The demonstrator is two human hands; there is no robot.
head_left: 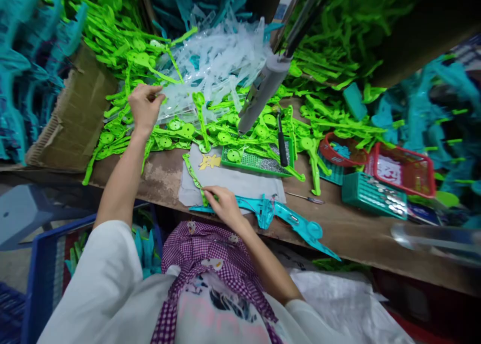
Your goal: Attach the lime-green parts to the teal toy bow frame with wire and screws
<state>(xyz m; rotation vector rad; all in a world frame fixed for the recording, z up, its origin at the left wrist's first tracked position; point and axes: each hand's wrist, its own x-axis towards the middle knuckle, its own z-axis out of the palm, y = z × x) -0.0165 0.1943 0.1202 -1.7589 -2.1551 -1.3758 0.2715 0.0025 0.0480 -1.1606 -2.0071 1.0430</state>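
The right hand [224, 207], low over the bench edge, closes its fingertips on the near part of a slim green strip [193, 172]; the left hand [145, 106] hovers with fingers curled above the heap of green parts [128, 68] and beside the clear plastic pieces [221, 58], and whether it grips anything cannot be told.

The strip lies over the left part of a grey cloth [259, 187], its long axis running away from the person and slightly left, its far end pointing toward the heap; its near end is hard to make out at the fingers.

Partly under the right hand, a long blue part [265, 212] stretches left to right, one tapered tip pointing left, the other right and toward the person; the hand hides a stretch of its left half.

Beyond the cloth's printed yellow figure [209, 161] sits a green tray [259, 170] with small grey bits, partly covered by green parts; a black-handled tool [281, 143] leans across it, while a grey cylindrical tool [265, 88] hangs above, its upper end blurred; at right stand red and teal baskets, and blue parts cut off by the frame.
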